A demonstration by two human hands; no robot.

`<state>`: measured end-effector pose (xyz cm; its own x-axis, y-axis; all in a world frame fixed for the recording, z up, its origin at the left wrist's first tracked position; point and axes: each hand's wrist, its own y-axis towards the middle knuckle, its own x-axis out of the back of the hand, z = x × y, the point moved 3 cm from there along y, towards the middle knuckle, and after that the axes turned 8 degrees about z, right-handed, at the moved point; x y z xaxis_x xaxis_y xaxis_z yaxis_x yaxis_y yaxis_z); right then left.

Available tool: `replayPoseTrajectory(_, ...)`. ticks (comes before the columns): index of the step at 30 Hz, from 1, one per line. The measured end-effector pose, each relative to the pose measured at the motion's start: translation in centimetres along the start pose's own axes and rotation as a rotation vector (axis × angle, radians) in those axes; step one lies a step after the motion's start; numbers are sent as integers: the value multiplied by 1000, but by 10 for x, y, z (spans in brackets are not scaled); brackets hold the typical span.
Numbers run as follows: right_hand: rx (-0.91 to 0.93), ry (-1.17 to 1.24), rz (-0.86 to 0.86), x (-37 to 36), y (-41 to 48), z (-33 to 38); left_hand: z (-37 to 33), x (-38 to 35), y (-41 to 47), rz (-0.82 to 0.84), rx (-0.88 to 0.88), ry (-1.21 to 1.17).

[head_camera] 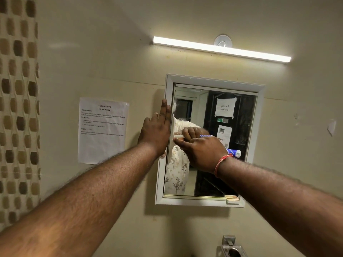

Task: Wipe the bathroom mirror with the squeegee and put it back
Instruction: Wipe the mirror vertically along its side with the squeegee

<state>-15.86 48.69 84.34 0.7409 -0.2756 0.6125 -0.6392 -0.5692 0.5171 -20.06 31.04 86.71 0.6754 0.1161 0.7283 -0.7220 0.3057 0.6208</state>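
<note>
**Head view: squeegee pressed at mirror's left edge**

Head camera looking up along two bare forearms toward a white-framed mirror point(260, 115) on a beige wall. Left hand point(156, 132) flat and open, fingers straight and pointing up, laid against the frame's left side, gripping nothing. Right hand point(202, 152) just beside it, closed around the handle of the squeegee point(173, 130), forefinger stretched along the handle toward the left hand. Squeegee blade pale, upright, against the glass right at the left edge, between the two hands; blue-and-white part of the handle poking out behind the right wrist. Red thread band point(221, 164) around that wrist. Reflected in the glass beyond the right hand: the same hand, a floral garment, a dark door with taped notices. Left of the left hand, a printed sheet point(103, 130) taped to the wall. Above both hands, a lit tube light point(220, 49). Below the right forearm, a metal fitting point(231, 247) at the bottom edge. Far left of the left arm, a strip of brown patterned tiles point(18, 108).
</note>
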Motion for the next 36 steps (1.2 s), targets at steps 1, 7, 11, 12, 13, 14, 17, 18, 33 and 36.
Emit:
replayPoseTrajectory(1, -1, -1, -6, 1, -1, 0, -2, 0, 0, 7, 12, 3)
replayPoseTrajectory(7, 16, -76, -63, 8, -7, -5, -10, 1, 2, 36, 85, -6)
replayPoseTrajectory(11, -16, 7, -107, 13, -29, -35, -10, -2, 4, 46, 102, -18)
replayPoseTrajectory(12, -44, 20, -102, 12, -36, -44, -10, -2, 4, 49, 97, -17)
replayPoseTrajectory(13, -72, 26, -85, 10, -43, -52, -10, -1, 3, 58, 93, -15)
replayPoseTrajectory(14, -98, 27, -58, 6, -50, -59, -10, -1, 3, 66, 88, -12)
replayPoseTrajectory(17, -143, 17, 10, -6, -67, -78, -9, 1, 2, 74, 85, 7)
replayPoseTrajectory(18, -156, 8, 22, -8, -72, -83, -8, 2, 1, 76, 85, 13)
replayPoseTrajectory(33, -322, -162, 246, -20, -157, -166, -4, 10, -8, 53, 7, 5)
replayPoseTrajectory(36, -317, -153, 264, -23, -157, -168, -3, 11, -10, 52, -1, 1)
